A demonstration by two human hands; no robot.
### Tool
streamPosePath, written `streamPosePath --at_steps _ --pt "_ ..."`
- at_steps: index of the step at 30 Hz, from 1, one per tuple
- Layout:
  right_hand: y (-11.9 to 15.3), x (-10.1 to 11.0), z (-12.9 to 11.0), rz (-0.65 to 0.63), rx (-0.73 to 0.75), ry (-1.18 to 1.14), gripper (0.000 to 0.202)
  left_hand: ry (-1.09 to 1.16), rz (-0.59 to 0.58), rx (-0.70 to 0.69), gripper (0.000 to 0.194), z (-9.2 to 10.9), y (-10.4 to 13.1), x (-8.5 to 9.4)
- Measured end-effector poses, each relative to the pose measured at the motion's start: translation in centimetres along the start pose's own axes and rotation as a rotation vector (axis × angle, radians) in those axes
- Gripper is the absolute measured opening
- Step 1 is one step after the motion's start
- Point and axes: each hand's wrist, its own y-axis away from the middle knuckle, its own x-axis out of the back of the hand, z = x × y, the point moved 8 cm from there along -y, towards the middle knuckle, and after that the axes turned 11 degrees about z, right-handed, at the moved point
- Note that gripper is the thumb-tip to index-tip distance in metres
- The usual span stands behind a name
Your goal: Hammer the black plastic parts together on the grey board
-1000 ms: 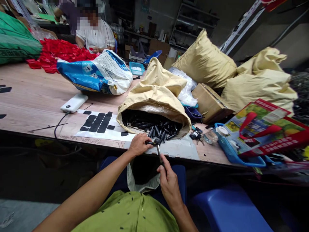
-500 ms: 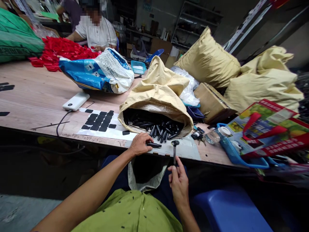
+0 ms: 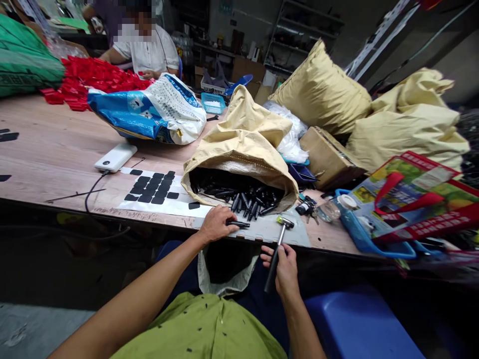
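Left hand (image 3: 217,224) closed on black tube (image 3: 240,224), right hand (image 3: 287,274) gripping hammer (image 3: 273,271), hands apart, open sack (image 3: 243,142) of loose tubes (image 3: 245,202) farther back, white sheet (image 3: 175,206) left, blue basket (image 3: 361,242) right.

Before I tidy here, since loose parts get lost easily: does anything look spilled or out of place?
Yes, mildly: glossy black tubular pieces spill over the lip of the tan cloth sack. One flat black rounded piece also lies apart from the neat cluster on the white sheet.
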Motion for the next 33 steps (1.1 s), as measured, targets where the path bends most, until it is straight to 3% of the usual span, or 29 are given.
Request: streamPosePath --at_steps 2,5,7,11,17,22,27,33 --pt "-0.3 1.4 -1.4 0.062 0.137 0.162 0.065 0.147 0.042 0.09 0.019 -0.3 0.2 0.5" --pt "1.7 3.9 -6.0 0.3 0.56 0.392 0.056 0.548 0.119 0.325 0.03 -0.4 1.3 0.9" --pt "3.9 3.5 -7.9 0.28 0.711 0.411 0.049 0.841 0.115 0.505 0.038 0.2 2.5 0.4" --pt "7.3 -2.0 -7.6 -0.18 0.625 0.35 0.041 1.246 0.034 0.791 0.046 2.2 5.0 -1.6" --pt "9.8 -7.8 -4.2 -0.548 0.22 0.109 0.05 1.35 -0.005 0.905 0.047 3.8 7.4 -3.2" --pt "9.8 -8.4 -3.1 -0.574 0.146 -0.017 0.045 1.459 -0.183 0.835 0.047 6.4 8.4 -4.0" --pt "9.7 -7.9 -2.5 -0.577 0.149 0.048 0.045 1.385 -0.052 0.834 0.045 4.9 7.7 -2.7" --pt "10.6 -7.8 -2.4 -0.632 0.188 0.087 0.042 1.427 -0.067 0.837 0.047 4.4 7.7 -3.0"
